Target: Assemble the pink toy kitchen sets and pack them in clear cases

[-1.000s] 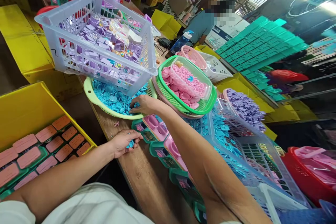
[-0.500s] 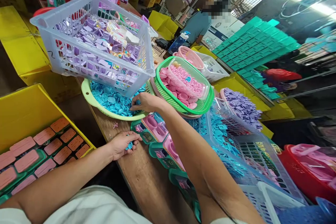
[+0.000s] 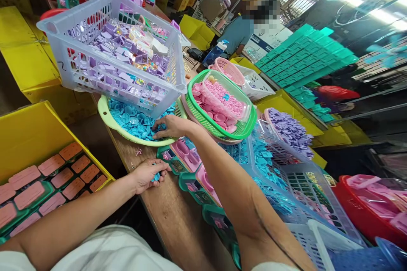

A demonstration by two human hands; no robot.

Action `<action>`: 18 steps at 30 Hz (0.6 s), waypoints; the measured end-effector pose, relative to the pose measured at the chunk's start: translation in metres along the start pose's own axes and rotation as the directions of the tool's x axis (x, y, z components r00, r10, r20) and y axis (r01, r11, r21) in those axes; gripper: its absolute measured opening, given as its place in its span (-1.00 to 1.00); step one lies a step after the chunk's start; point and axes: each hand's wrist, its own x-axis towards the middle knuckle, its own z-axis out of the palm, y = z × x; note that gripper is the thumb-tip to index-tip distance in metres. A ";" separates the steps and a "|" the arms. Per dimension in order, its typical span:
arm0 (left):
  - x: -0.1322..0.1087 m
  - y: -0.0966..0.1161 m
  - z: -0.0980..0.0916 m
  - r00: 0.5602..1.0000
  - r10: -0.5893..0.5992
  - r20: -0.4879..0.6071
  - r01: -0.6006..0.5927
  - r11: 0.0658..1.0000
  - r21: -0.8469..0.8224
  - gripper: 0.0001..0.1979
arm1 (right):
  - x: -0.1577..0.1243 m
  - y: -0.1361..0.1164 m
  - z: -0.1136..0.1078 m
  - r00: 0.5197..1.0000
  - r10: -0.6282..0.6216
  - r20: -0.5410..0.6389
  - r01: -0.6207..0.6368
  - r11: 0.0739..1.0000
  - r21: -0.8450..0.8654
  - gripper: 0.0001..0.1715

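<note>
Small blue round plastic pieces (image 3: 127, 120) fill a pale green basket (image 3: 106, 115). My right hand (image 3: 170, 127) reaches over the basket's near rim, thumb and fingers apart among the pieces. No piece is plainly gripped there. Closer to me, my left hand (image 3: 149, 176) is closed above the table's edge, with a blue round plastic piece (image 3: 155, 175) showing between its fingers. Whether it holds more than one is hidden. Beside my left fingertips lies a green-edged tray with pink plastic parts (image 3: 181, 154), the farthest of several in a row.
A translucent crate (image 3: 117, 80) of purple parts overhangs the pale green basket. A green basket (image 3: 219, 129) with pink pieces stands to the right, near crates of blue parts (image 3: 267, 165). A yellow carton (image 3: 34, 131) holds packed trays at left. A person (image 3: 235, 31) sits beyond.
My right hand has shifted slightly left, deeper among the blue pieces, and its thumb and fingers have spread. My left hand stays in place. The view has turned slightly.
</note>
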 end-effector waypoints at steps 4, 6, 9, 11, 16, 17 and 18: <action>-0.001 0.001 0.001 1.000 -0.003 0.001 0.003 1.000 -0.005 -0.71 | -0.006 -0.003 -0.011 0.996 0.091 0.018 -0.087 0.982 -0.166 -0.62; -0.001 0.001 0.001 1.000 -0.005 0.002 0.005 1.000 0.003 -0.71 | -0.006 -0.003 -0.016 0.966 0.225 -0.123 -0.252 0.927 -0.277 -0.69; 0.000 0.001 0.002 1.000 0.000 -0.006 0.000 1.000 0.025 -0.70 | -0.001 -0.002 -0.019 0.840 0.374 -0.393 -0.501 0.811 -0.302 -0.60; 0.000 0.001 0.003 1.000 0.008 -0.014 -0.008 0.999 0.032 -0.70 | 0.005 -0.003 -0.018 0.813 0.393 -0.430 -0.539 0.788 -0.297 -0.53; 0.000 0.000 0.003 1.000 0.015 -0.007 -0.015 0.999 0.035 -0.69 | 0.013 -0.003 -0.009 0.866 0.402 -0.298 -0.489 0.806 -0.334 -0.51; -0.001 0.000 0.002 1.000 0.015 -0.005 -0.015 0.999 0.036 -0.68 | 0.013 -0.002 -0.007 0.874 0.397 -0.280 -0.476 0.813 -0.335 -0.52; -0.001 -0.001 0.002 1.000 0.017 -0.004 -0.017 0.999 0.037 -0.68 | 0.013 -0.001 -0.006 0.881 0.393 -0.263 -0.465 0.819 -0.336 -0.52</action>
